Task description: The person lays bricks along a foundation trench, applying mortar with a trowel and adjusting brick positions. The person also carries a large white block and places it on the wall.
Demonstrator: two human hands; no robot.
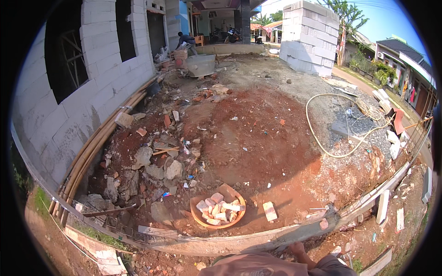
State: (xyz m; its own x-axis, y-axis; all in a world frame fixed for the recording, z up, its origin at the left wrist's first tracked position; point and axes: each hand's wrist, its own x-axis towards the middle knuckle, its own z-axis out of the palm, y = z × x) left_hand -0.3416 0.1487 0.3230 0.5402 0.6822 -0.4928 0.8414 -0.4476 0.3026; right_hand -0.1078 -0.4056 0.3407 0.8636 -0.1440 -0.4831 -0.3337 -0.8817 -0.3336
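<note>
At the lower edge my right hand [298, 249] hangs beside my brown shirt, near the low concrete edge beam [258, 240]. Its fingers are too small and foreshortened to make out, and no held thing shows. My left hand is out of sight. Just beyond the beam, an orange basin [197, 218] with a broken, raised rim holds several pieces of broken brick [216, 210]. One pale brick [270, 211] lies on the red soil to the right of the basin.
Rubble chunks [174, 170] and bamboo poles [99, 142] lie along the block wall at left. A pale hose [309, 120] curls over gravel at right. Stacked white blocks [306, 39], a grey tub [201, 66] and a bending person [185, 40] are farther back.
</note>
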